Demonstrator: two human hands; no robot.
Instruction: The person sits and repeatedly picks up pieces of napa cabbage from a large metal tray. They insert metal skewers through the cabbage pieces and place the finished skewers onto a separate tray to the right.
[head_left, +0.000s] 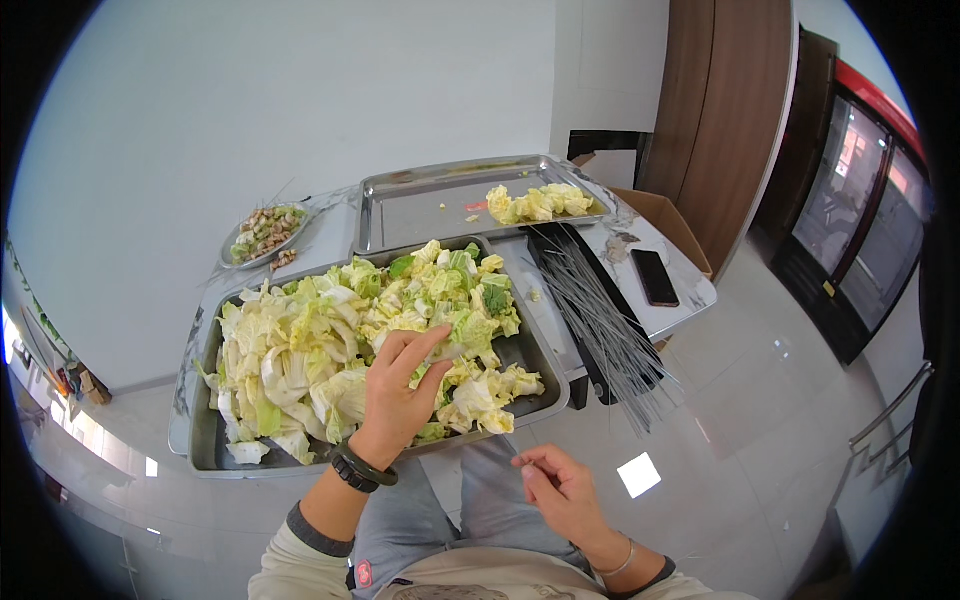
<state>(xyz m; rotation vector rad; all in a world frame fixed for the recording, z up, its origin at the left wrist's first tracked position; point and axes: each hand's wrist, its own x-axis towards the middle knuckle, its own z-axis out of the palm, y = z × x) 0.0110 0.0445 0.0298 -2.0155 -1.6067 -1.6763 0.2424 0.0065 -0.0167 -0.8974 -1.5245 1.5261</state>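
Note:
My left hand (405, 382) is over the right half of a deep steel tray (559, 386), its thumb and fingers around the edge of a pale green cabbage leaf piece (471, 331). A short stretch of thin skewer shows beside the fingertips. Torn napa cabbage leaves (289, 360) fill much of the tray, with larger pieces at the left. My right hand (559, 487) hangs in front of the tray, above my legs, with its fingers curled; whether it grips something thin cannot be seen. Many thin metal skewers (600, 330) lie across a black tray (551, 240) at the right.
A shallow steel tray (420, 214) behind holds skewered-looking cabbage (540, 204). At the back left, a plate (262, 259) carries skewered food pieces. A phone (655, 277) lies on the marble-patterned table (690, 296) at the right. A cardboard box (664, 217) stands beyond the table edge.

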